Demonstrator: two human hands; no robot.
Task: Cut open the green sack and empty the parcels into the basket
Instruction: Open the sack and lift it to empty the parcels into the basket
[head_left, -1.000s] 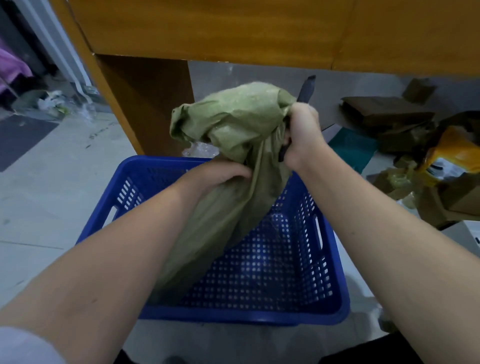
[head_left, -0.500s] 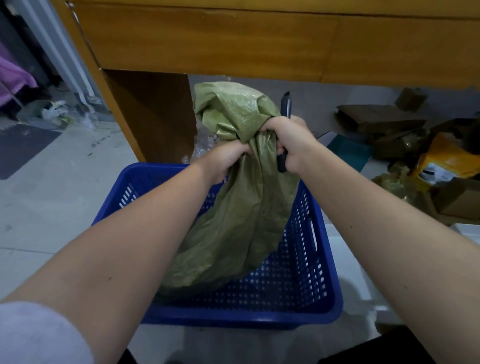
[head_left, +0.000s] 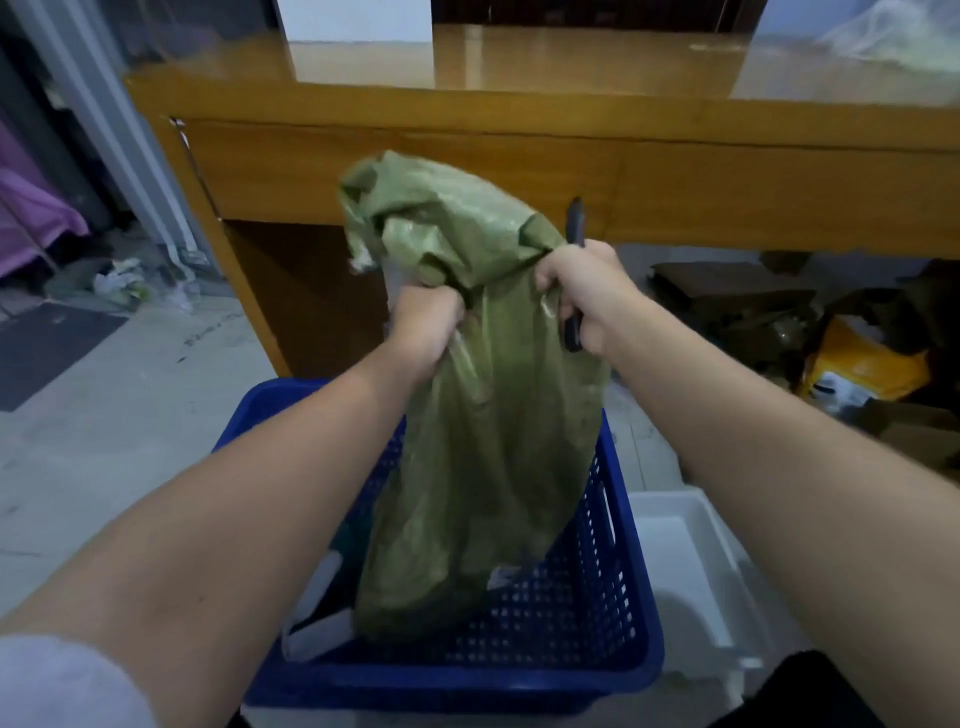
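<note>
The green woven sack (head_left: 483, 415) hangs upside down over the blue perforated basket (head_left: 613, 597), its lower end inside the basket. My left hand (head_left: 426, 325) grips a bunch of the sack near its top. My right hand (head_left: 582, 291) grips the sack's other side together with a black knife (head_left: 574, 228), whose tip points up. White parcels (head_left: 317, 618) lie in the basket's left part, partly hidden by the sack and my left arm. A small white piece (head_left: 501, 577) shows at the sack's lower edge.
A wooden desk (head_left: 519, 150) stands right behind the basket. Cardboard pieces and a yellow package (head_left: 862, 364) are piled on the floor at the right. A white tray (head_left: 685, 571) sits beside the basket's right side. Grey floor tiles (head_left: 104, 415) spread to the left.
Both hands have lifted the sack higher, so it hangs longer above the basket. White parcels now show in the basket. The view has tilted up to show the desk top.
</note>
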